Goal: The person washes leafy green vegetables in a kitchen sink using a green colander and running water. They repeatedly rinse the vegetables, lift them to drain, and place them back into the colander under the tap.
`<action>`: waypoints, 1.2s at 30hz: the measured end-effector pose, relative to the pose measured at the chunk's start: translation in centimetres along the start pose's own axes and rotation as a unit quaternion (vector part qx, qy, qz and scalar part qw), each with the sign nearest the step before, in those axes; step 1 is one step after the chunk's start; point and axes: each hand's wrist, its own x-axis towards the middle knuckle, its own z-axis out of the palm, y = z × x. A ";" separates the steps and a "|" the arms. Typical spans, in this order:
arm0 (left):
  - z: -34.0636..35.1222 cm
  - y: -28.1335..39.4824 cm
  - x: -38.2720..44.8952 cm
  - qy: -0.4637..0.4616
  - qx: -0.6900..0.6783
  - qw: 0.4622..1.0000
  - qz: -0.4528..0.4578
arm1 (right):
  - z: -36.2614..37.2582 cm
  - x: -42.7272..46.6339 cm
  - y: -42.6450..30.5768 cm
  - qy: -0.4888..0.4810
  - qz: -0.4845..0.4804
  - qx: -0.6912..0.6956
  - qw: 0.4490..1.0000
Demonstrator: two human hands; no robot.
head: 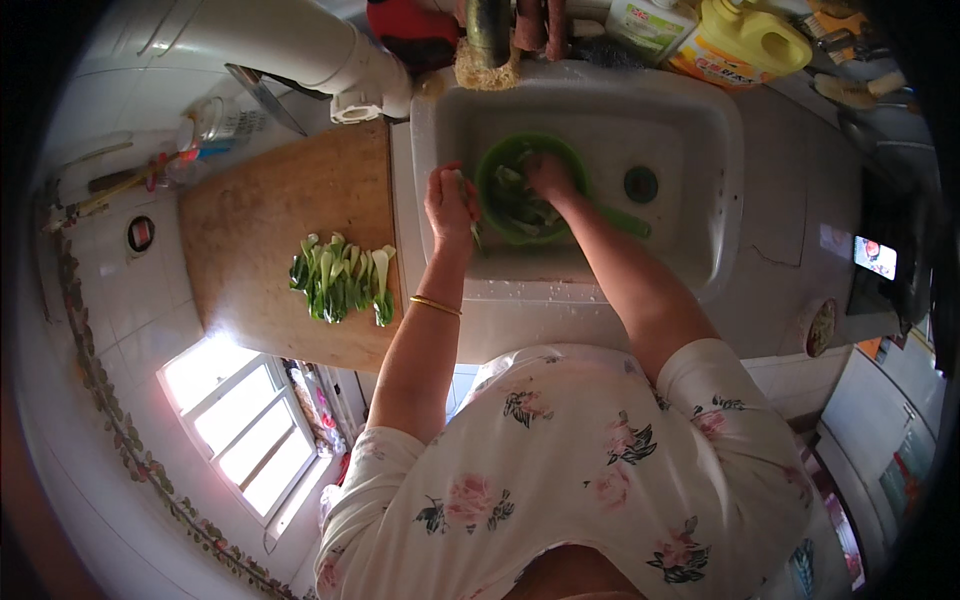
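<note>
My left hand [448,206] is raised over the left rim of the white sink [679,142], its fingers closed around a few bok choy leaves; a green tip hangs below the palm. Inside the sink stands a round green plastic basin [495,150] with a handle [626,223] pointing right. My right hand [550,178] reaches down into this basin among loose bok choy pieces [529,221]. Its fingertips are hidden, so a grip cannot be made out. To the left, several bok choy stalks [341,277] lie in a row on a wooden board [277,195], white ends away from me.
A dark drain [640,184] sits right of the basin. Behind the sink stand a yellow jug [739,41], a white bottle [651,28] and a fibre brush [486,67]. A knife [266,97] leans by a white pipe [300,45]. A lit phone [875,257] and a bowl [819,328] are at right.
</note>
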 end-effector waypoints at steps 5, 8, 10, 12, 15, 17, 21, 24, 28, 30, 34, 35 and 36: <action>-0.1 0.2 -0.1 -0.015 0.018 1.000 0.019 | -1.5 0.2 0.1 -0.006 -0.033 -0.010 0.999; -0.1 0.3 0.1 -0.027 0.021 0.999 0.013 | -1.9 0.1 -0.1 -0.070 -0.035 -0.062 0.995; 0.1 0.5 0.0 -0.035 0.014 0.999 -0.007 | -2.0 0.0 -0.4 -0.098 -0.065 -0.183 0.976; 0.0 0.5 0.1 -0.032 0.036 0.999 0.009 | -2.1 -0.4 -1.2 -0.026 -0.096 -0.139 0.985; -0.8 0.2 0.2 -0.030 0.021 0.999 0.030 | -3.5 -1.5 -4.3 0.040 -0.142 -0.021 0.989; -1.1 0.1 0.1 -0.024 0.004 0.999 0.036 | -5.2 -3.2 -7.1 -0.003 -0.159 -0.058 0.986; -0.6 -0.8 0.3 -0.037 0.039 0.998 0.042 | -4.3 -6.4 -5.1 -0.107 -0.203 -0.336 0.914; 0.6 -0.5 -0.3 -0.046 0.093 0.994 0.017 | -3.0 -5.8 -2.9 -0.129 -0.136 -0.371 0.909; 0.6 -0.7 -0.1 -0.059 0.204 0.977 0.009 | -3.3 -4.6 -3.3 -0.084 -0.105 -0.310 0.941; 0.0 -2.8 1.2 -0.126 0.342 0.910 0.198 | -4.2 -4.6 -4.5 -0.089 -0.104 -0.277 0.951; 2.3 -3.5 0.3 -0.187 0.386 0.880 0.203 | -6.9 -6.2 -8.1 -0.124 -0.077 -0.169 0.975; 3.1 -2.9 -0.2 -0.177 0.402 0.878 0.190 | -7.3 -6.3 -8.3 -0.110 -0.063 -0.122 0.984; 3.4 -2.8 -0.2 -0.165 0.388 0.872 0.247 | -7.3 -6.2 -7.8 -0.060 -0.087 -0.047 0.993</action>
